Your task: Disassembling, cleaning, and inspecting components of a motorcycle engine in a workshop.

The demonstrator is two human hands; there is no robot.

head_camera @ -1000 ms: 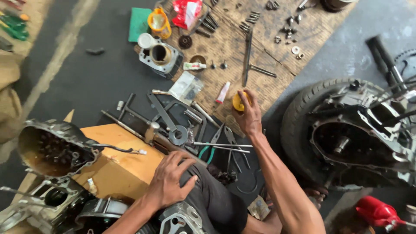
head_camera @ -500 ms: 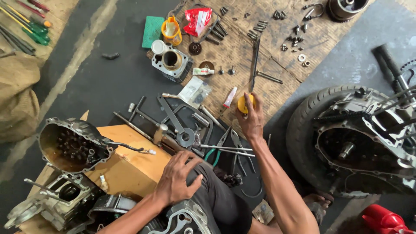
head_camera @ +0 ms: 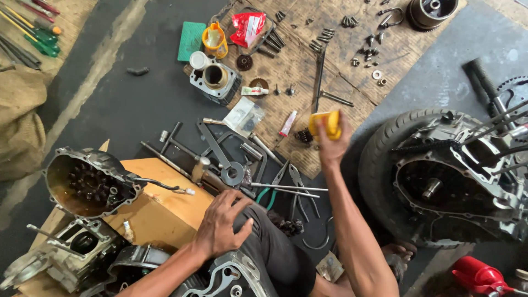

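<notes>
Fingers (head_camera: pixel 336 124) of the right hand (head_camera: pixel 330 144) are wrapped tight around a small yellow plastic bottle (head_camera: pixel 325 122), holding it up above the brown cardboard sheet (head_camera: pixel 308 60) that lies on the dark floor. Fingers of the left hand (head_camera: pixel 221 221) are spread apart and rest flat on the person's knee in dark grey trousers (head_camera: pixel 269 253), holding nothing. Off to the right sits the biggest thing, a black rubber motorbike tyre with an open grey metal engine case (head_camera: pixel 456 181) inside it. On the left, a round grey metal engine cover (head_camera: pixel 88 184) with rusty brown insides sits on a flat orange wooden box (head_camera: pixel 159 203), and another grey metal engine block (head_camera: pixel 66 258) sits below it near the bottom edge. A silver metal cylinder with cooling fins (head_camera: pixel 215 80) stands on the cardboard's left edge, next to an orange plastic jug (head_camera: pixel 214 39), a flat green pad (head_camera: pixel 191 41) and a red plastic packet (head_camera: pixel 247 28). Long grey metal wrenches and tools (head_camera: pixel 231 159) lie in a heap on the floor between the box and the cardboard. Green-handled pliers (head_camera: pixel 269 195) lie just beside the left hand. Green-handled screwdrivers (head_camera: pixel 33 36) lie far off at the top left. Lots of little dark bolts and washers (head_camera: pixel 357 49) are scattered over the cardboard.
</notes>
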